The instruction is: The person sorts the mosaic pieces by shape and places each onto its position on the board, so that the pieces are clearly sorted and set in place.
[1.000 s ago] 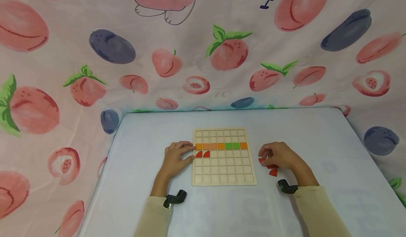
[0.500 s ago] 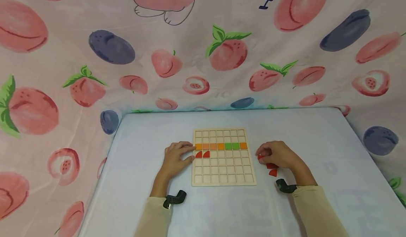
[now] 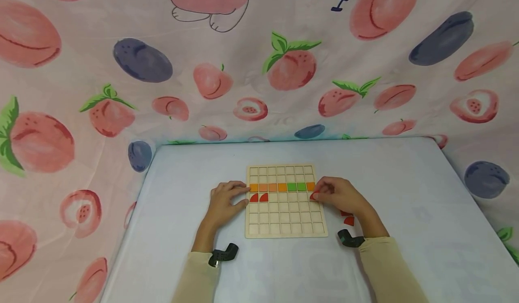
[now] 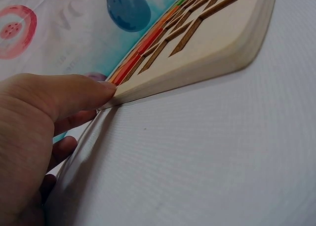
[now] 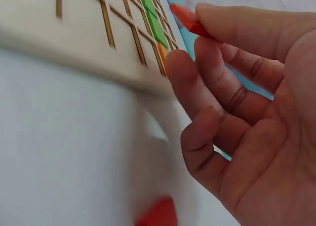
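While the left hand [image 3: 225, 204] rests its thumb and a fingertip against the board [image 3: 285, 218] at 9 o'clock, fingers relaxed, the right hand [image 3: 340, 197] pinches a red piece [image 5: 188, 21] above the 3 o'clock edge. Two seated red pieces [image 3: 263, 198] occupy squares toward 9 o'clock; loose red pieces [image 3: 349, 221] lie between 3 and 4 o'clock.

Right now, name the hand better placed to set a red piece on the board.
The right hand, probably: it pinches a red piece at the right side of the board, while the left hand touches its left side.
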`<state>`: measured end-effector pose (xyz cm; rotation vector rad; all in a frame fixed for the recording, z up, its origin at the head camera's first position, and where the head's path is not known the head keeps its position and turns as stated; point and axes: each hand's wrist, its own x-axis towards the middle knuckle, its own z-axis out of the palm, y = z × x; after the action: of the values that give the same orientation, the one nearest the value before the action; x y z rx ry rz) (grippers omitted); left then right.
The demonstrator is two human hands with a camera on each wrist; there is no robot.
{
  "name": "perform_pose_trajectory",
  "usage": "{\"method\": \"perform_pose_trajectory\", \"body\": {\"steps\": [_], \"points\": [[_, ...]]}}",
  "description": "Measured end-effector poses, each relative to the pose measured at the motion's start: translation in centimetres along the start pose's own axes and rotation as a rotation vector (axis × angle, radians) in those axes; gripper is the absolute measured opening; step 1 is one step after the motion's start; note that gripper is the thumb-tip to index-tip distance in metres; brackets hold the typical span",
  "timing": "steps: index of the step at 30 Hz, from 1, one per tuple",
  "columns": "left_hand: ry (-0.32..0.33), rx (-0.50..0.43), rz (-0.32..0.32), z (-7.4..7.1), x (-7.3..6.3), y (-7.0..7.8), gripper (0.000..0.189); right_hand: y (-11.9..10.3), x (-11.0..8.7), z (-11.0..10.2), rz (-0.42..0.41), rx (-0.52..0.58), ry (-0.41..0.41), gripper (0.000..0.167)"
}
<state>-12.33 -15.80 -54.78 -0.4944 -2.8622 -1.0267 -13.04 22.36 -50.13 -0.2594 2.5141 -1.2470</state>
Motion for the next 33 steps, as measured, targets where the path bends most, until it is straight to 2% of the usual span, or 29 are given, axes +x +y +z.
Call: {"method": "perform_pose_trajectory", "body": {"steps": [5, 11, 15, 20, 33], "points": [[0.011, 0.004, 0.011, 0.0, 0.0, 0.0, 0.035, -0.9, 0.6, 1.3, 0.003, 0.043, -0.007, 0.016], [-0.001, 0.004, 0.004, 0.0, 0.0, 0.0, 0.035, -2.2, 1.3, 2.7, -0.068, 0.046, -0.012, 0.008], [0.002, 0.004, 0.009, 0.1, 0.0, -0.1, 0.035, -3.0, 1.8, 3.7, -0.093, 0.076, 0.006, 0.011], [0.013, -0.001, 0.014, 0.1, 0.0, -0.1, 0.034, -3.5, 2.4, 4.8, -0.08, 0.105, 0.04, 0.016], [-0.004, 0.016, -0.003, 0.2, 0.2, -0.4, 0.034, -4.0, 3.6, 7.2, -0.062, 0.145, 0.048, 0.012]]}}
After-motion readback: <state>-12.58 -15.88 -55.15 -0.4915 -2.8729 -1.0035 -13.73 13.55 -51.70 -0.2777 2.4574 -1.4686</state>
